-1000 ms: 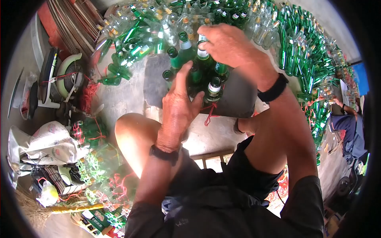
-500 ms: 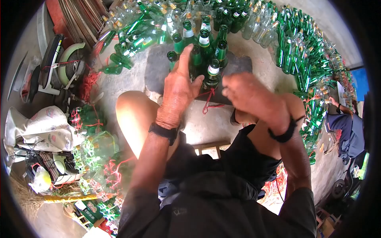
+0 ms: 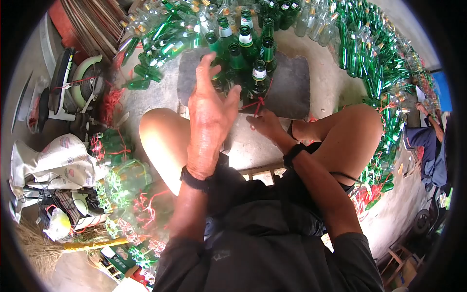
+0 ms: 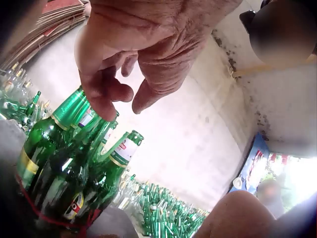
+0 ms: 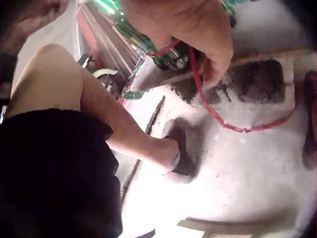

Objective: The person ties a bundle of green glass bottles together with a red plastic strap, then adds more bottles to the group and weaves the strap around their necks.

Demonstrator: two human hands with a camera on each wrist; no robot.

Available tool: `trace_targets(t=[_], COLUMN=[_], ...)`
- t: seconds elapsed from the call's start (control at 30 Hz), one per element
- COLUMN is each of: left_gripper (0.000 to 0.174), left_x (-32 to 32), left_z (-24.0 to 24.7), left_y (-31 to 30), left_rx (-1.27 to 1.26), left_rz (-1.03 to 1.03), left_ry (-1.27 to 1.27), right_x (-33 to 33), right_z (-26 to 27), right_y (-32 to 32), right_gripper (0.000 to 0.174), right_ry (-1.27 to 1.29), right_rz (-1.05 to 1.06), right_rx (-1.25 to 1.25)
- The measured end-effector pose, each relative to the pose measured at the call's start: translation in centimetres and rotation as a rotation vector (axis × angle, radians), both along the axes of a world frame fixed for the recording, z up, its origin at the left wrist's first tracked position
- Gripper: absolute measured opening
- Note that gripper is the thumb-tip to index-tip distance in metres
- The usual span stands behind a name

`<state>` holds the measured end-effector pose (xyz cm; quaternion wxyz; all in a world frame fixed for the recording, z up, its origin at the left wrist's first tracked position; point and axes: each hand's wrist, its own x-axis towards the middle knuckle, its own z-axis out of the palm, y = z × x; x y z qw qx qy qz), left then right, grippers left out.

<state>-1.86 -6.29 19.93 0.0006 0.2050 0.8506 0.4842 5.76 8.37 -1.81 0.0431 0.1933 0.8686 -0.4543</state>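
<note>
right hand (image 3: 267, 125): red string (image 3: 259, 101) pinched, probably soft, light. left hand (image 3: 209, 114): loose-fingered, held near green bottles (image 3: 247, 49), likely slippery, breakable, best gripped by necks.

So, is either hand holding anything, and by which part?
The right hand seems to pinch the string near the bottles, with a length hanging below. The left hand holds nothing.

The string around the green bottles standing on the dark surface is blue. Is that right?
Not quite: the string is red, not blue, as both wrist views show. It does run around the green bottles standing on the dark surface.
</note>
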Motion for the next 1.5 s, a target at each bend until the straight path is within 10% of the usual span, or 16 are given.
trace_targets(t=[0.17, 0.3, 0.5, 0.57, 1.1, 1.5], left_gripper=[0.059, 0.048, 0.035, 0.037, 0.072, 0.046], left_x=[1.0, 2.0, 3.4, 3.4, 1.6, 0.6], left_z=[-1.5, -2.9, -3.5, -4.4, -6.1, -9.0], left_y=[0.0, 0.0, 0.4, 1.3, 5.4, 8.0], left_rx=[0.114, 0.192, 0.137, 0.167, 0.159, 0.27], left_rz=[0.047, 0.11, 0.062, 0.032, -0.139, 0.001], left_ry=[-0.009, 0.107, 0.091, 0.133, -0.126, 0.102], right_x=[-0.2, 0.7, 1.6, 1.7, -2.8, -6.3], right_z=[0.0, 4.1, 6.9, 7.0, 21.3, 23.9], right_y=[-0.9, -0.4, 2.0, 3.5, 7.0, 6.7], right_gripper=[0.022, 0.019, 0.017, 0.021, 0.018, 0.02], right_ry=[0.106, -0.02, -0.084, 0.252, 0.221, 0.366], right_rz=[-0.289, -0.358, -0.28, -0.028, 0.232, 0.38], right_rx=[-0.742, -0.872, -0.451, -0.02, 0.252, 0.438])
